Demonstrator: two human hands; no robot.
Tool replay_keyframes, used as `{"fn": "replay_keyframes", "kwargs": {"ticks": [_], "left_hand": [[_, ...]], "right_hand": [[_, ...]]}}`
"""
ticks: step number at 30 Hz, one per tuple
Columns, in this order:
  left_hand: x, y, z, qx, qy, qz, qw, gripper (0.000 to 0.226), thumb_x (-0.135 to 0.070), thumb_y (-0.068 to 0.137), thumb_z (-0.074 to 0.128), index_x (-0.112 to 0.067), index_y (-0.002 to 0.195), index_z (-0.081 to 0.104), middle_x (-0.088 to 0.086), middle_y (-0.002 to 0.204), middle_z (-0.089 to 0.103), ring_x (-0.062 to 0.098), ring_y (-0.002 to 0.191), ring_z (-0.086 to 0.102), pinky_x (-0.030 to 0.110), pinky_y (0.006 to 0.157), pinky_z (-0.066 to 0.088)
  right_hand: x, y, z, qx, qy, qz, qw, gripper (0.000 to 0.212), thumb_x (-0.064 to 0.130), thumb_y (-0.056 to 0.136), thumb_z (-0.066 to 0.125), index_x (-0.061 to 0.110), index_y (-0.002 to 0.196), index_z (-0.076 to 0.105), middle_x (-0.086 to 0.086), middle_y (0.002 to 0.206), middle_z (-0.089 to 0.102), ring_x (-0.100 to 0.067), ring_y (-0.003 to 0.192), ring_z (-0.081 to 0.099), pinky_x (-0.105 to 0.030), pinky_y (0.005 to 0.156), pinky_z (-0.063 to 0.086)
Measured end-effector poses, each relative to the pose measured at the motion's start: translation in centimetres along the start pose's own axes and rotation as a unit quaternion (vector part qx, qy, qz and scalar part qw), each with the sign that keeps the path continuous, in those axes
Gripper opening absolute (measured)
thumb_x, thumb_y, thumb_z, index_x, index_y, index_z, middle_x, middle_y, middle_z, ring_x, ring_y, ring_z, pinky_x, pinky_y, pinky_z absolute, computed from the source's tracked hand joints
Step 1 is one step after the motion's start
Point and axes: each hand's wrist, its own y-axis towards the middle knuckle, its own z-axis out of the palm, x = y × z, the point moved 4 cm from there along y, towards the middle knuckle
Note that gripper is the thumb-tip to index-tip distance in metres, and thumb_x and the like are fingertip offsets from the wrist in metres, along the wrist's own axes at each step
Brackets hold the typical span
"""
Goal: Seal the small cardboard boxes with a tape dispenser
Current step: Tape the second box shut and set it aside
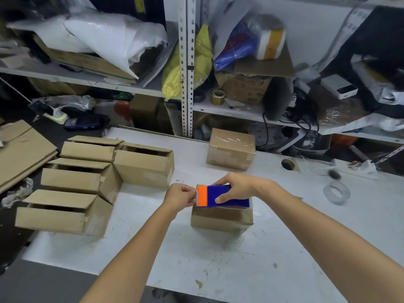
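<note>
A small cardboard box (pixel 220 219) stands on the white table (pixel 196 254) in front of me. Above its top my right hand (pixel 237 186) grips a blue and orange tape dispenser (pixel 223 196), thumb on its near side. At the dispenser's orange end my left hand (pixel 181 195) pinches the free end of the clear tape. A taped box (pixel 230 148) sits farther back. Several open boxes (pixel 91 182) lie on their sides at the left.
A clear tape roll (pixel 336 192) lies at the right of the table, near two cable holes (pixel 288 164). Flattened cardboard (pixel 19 149) lies at the far left. Cluttered metal shelves (pixel 187 66) rise behind the table.
</note>
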Motion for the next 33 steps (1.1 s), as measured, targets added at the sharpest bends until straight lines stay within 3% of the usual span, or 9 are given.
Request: {"fn": "replay_keyframes", "kwargs": {"ticks": [13,25,30,32,33], "left_hand": [[1.4,1.6,-1.7,-0.074,0.009,-0.026,0.997,0.014,0.003,0.087,0.062,0.000,0.079,0.072,0.014,0.078,0.069,0.017,0.063,0.063,0.017,0.053,0.052],[5.4,2.8,-3.4,-0.088,-0.052,-0.045,0.994,0.013,0.004,0.085,0.063,-0.001,0.075,0.069,0.010,0.079,0.068,0.018,0.058,0.059,0.023,0.065,0.057],[6.9,3.2,-0.8,-0.087,-0.027,-0.060,0.994,0.016,-0.003,0.090,0.059,-0.010,0.081,0.070,0.010,0.097,0.071,0.019,0.073,0.063,0.032,0.075,0.058],[7.3,3.2,0.5,-0.046,-0.004,-0.057,0.997,0.014,-0.015,0.096,0.059,-0.018,0.103,0.071,0.009,0.119,0.067,0.020,0.095,0.062,0.038,0.081,0.058],[7.5,3.1,1.0,-0.022,0.000,-0.061,0.998,0.025,-0.023,0.098,0.059,-0.023,0.121,0.066,0.006,0.135,0.059,0.021,0.111,0.058,0.039,0.082,0.058]], "right_hand": [[-0.4,0.8,-0.3,0.022,-0.045,0.064,0.997,0.061,0.055,0.084,0.070,0.030,0.137,0.053,0.005,0.124,0.062,-0.018,0.105,0.061,-0.037,0.090,0.055],[0.2,2.2,0.5,0.023,-0.100,0.063,0.993,0.055,0.054,0.084,0.069,0.023,0.128,0.060,0.003,0.115,0.065,-0.019,0.099,0.062,-0.031,0.079,0.054],[0.5,2.6,0.9,0.022,-0.106,0.069,0.992,0.053,0.053,0.084,0.069,0.024,0.127,0.061,0.003,0.114,0.065,-0.019,0.099,0.061,-0.033,0.082,0.055],[0.5,2.5,1.0,0.018,-0.105,0.070,0.992,0.051,0.053,0.084,0.069,0.023,0.126,0.062,0.003,0.114,0.065,-0.019,0.100,0.061,-0.035,0.085,0.055],[0.5,2.4,1.0,0.016,-0.103,0.070,0.992,0.051,0.052,0.085,0.069,0.023,0.126,0.062,0.003,0.115,0.065,-0.019,0.100,0.061,-0.035,0.085,0.055]]}}
